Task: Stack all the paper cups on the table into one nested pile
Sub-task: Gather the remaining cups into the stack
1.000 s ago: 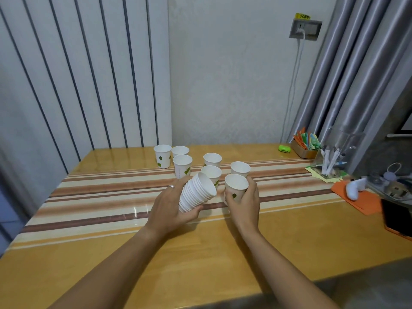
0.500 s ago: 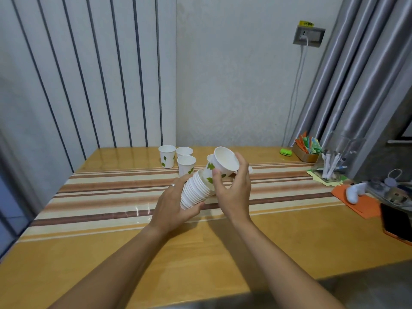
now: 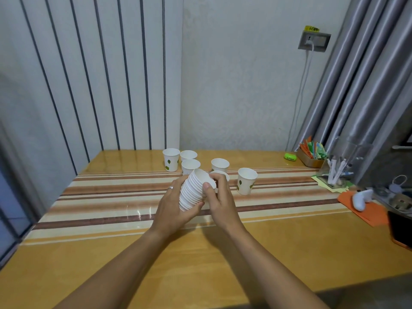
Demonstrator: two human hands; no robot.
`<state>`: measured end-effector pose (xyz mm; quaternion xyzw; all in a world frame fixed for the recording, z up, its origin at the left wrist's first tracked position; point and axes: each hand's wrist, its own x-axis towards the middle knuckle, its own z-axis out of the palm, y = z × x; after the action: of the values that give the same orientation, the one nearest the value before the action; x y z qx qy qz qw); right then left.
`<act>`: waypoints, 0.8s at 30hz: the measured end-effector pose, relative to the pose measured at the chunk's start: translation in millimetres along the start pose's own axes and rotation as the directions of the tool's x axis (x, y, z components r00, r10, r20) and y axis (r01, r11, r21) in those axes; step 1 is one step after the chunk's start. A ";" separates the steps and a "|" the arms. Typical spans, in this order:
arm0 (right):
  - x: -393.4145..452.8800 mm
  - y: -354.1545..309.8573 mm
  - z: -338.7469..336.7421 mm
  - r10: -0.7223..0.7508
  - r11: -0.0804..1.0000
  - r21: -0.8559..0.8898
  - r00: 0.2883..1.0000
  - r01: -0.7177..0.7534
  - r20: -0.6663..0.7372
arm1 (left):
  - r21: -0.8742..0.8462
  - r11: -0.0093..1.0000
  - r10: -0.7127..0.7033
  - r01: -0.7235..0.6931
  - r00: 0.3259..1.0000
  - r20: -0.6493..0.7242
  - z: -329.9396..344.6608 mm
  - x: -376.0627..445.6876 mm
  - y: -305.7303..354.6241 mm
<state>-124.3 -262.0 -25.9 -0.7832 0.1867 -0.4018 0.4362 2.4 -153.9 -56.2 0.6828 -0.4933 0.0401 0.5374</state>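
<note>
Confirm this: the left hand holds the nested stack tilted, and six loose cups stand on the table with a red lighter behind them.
Wrong on one point: the small thing behind the cups is green, as the head view shows. The left hand does hold the tilted stack, and six loose cups stand on the table.

We find nothing here that we can read. At the far right, the yellow sticker [image 3: 312, 29] above the wall socket [image 3: 314, 41] carries dark marks, too small for us to make out. The green object [image 3: 289, 156] on the far side of the table [image 3: 200, 264] shows a dark strip on its side, perhaps lettering, but blurred. The paper cups [image 3: 247, 180] bear only green leaf prints, with no words or numbers we can see.
</note>
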 end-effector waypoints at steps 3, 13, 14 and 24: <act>5.2 2.6 1.1 -0.022 1.000 -0.009 1.000 0.022 -0.010 | -0.016 0.999 0.040 -0.040 0.999 -0.007 -4.5 8.1 -4.7; 41.7 64.3 8.3 -0.022 0.933 -0.347 0.944 -0.098 -0.328 | 0.004 0.998 0.065 -0.065 0.998 -0.013 -5.9 35.0 -37.8; 45.3 69.5 9.2 -0.010 0.920 -0.372 0.943 -0.122 -0.332 | 0.001 0.998 0.066 -0.066 0.998 -0.014 -4.6 36.2 -39.1; 61.0 87.1 18.2 0.057 0.923 -0.341 0.938 -0.180 -0.342 | 0.021 0.999 0.048 -0.048 0.999 -0.024 1.0 48.1 -51.2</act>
<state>-67.7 -339.4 -75.4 -0.7606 0.3755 -0.4561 0.2692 63.2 -188.3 -64.0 0.6758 -0.5026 0.0664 0.5351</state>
